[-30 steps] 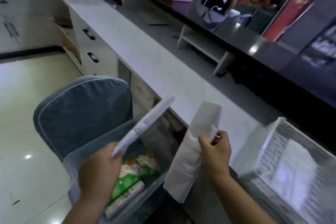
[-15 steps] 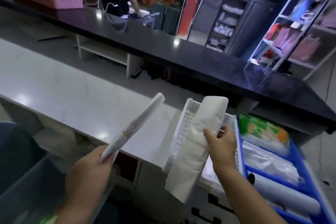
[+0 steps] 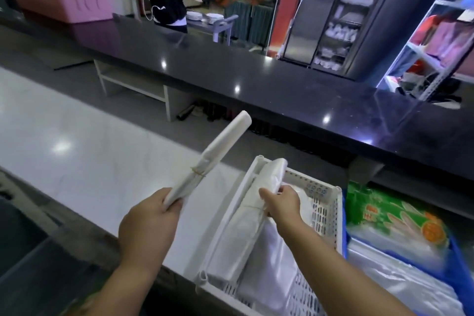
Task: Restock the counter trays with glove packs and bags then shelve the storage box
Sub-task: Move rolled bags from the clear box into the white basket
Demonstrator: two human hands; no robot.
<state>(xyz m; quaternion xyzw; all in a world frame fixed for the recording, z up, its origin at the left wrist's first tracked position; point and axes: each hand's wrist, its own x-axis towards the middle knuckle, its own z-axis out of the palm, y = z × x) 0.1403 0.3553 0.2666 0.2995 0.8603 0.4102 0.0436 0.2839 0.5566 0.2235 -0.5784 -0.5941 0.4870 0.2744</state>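
Head view: right hand (image 3: 282, 204) pinches a folded bag bundle (image 3: 243, 233) leaning in the white tray (image 3: 327, 215); left hand (image 3: 148, 223) grips a rolled bundle (image 3: 220, 154) above the tabletop (image 3: 77, 161). Risk (judged): let go against the rim, the folded bag bundle may tip out; the rolled bundle may slide free.

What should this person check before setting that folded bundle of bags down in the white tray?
1. Right hand grips the folded bundle: ok.
2. Folded bundle lined up with the white tray: ok.
3. Room left inside the tray: cannot tell.
4. Left hand holds the rolled bundle clear of the tray: ok.
5. Rubber band around the rolled bundle: ok.
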